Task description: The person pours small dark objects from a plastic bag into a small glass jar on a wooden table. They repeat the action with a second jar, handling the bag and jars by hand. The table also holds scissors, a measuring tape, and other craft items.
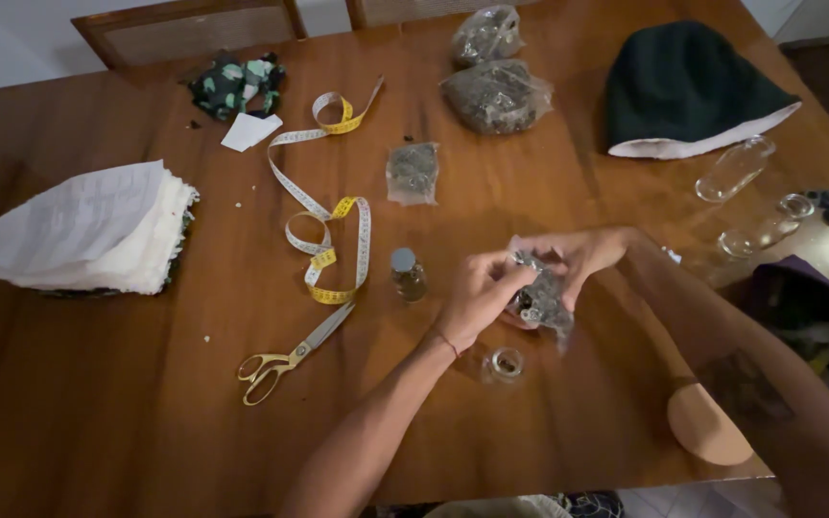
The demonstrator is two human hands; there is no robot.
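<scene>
Centre right of the frame: left hand [477, 293] and right hand [582, 254], both with fingers closed around one small clear bag [541, 295] of dark dried material, held just above the wooden table [98, 403].
Below the bag: small open glass jar [506, 364].
Left of the hands: capped vial [407, 274], upright.
Centre left: measuring tape [323, 216], looped; gold-handled scissors [285, 357].
Far left: folded white cloth [88, 228].
Upper right: dark hat [688, 86]; two empty glass bottles [736, 168] lying down.
</scene>
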